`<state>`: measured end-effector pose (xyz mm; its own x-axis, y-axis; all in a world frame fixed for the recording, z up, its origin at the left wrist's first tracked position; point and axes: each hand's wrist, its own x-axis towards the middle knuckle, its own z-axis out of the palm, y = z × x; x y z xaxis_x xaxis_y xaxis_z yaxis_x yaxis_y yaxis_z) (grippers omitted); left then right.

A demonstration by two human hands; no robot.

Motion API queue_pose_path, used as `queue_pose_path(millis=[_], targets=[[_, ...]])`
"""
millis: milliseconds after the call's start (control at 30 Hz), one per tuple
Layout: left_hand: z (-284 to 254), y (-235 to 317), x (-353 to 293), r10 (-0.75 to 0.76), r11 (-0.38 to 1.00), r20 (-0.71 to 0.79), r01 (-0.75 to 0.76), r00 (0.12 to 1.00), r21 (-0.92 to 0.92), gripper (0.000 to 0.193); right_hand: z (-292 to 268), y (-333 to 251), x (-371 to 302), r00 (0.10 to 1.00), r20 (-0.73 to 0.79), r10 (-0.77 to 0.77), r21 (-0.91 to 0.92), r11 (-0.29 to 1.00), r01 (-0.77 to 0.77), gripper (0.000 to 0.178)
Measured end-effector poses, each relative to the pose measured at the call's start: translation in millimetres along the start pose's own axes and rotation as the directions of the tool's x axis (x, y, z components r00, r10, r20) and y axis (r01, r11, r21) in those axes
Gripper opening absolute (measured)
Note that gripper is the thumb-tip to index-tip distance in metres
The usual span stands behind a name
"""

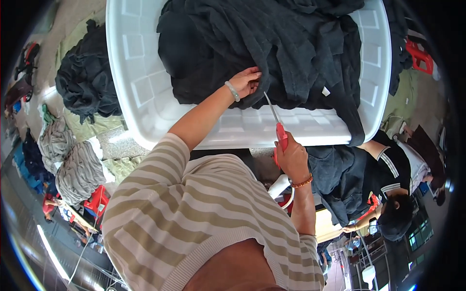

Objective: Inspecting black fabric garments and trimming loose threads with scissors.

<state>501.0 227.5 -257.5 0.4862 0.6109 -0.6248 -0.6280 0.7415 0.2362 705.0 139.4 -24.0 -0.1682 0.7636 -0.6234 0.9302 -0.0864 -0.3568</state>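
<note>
A heap of dark garments [291,53] fills a large white plastic tub [127,72] in front of me. My left hand [246,83], with a pale bangle at its wrist, has its fingers curled at the edge of one dark garment near the tub's close side, and pinches the cloth. My right hand [293,157], below the tub's near rim, is closed round the red handles of a pair of scissors [272,109]. Their thin metal blades look closed and point up toward the cloth beside my left fingers. A small white tag [325,91] shows on the heap.
Dark cloth [357,128] hangs over the tub's near right rim. A co-worker in a black top and cap [397,223] is close on my right, with more dark garments. On the floor at left lie a dark cloth pile [87,72] and grey garments [77,165] near a red stool [97,201].
</note>
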Motion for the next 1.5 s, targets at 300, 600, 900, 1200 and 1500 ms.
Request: queue_pose_path(millis=[300,600,900,1200,1500], targets=[[-29.9,-38.0,41.0,0.354,0.841,-0.335,-0.141,0.873,0.522,0.016,-18.6,-17.9,70.6,0.999,-0.033,-0.014,-0.145,0.989,0.009,0.03],[-40.4,-42.4,36.4,0.429,0.672,-0.264,-0.109,0.864,0.733,0.026,-14.0,-17.5,35.6,0.977,0.213,0.006,-0.182,0.983,0.034,0.026],[-44.2,-71.2,-11.6,-0.114,0.857,-0.365,0.277,0.924,0.434,0.021,-8.5,-5.1,-14.7,0.974,0.218,0.056,-0.139,0.99,-0.025,0.026],[-37.8,-69.5,-11.7,-0.059,0.892,-0.263,0.169,0.963,0.419,0.036,-2.4,5.4,-31.3,0.992,0.094,0.086,-0.112,0.991,-0.075,0.027],[-8.3,-87.8,-19.5,0.227,0.037,0.331,-0.347,0.916,0.937,0.036,5.8,4.4,-35.3,0.978,0.138,0.155,-0.202,0.971,-0.125,0.03]])
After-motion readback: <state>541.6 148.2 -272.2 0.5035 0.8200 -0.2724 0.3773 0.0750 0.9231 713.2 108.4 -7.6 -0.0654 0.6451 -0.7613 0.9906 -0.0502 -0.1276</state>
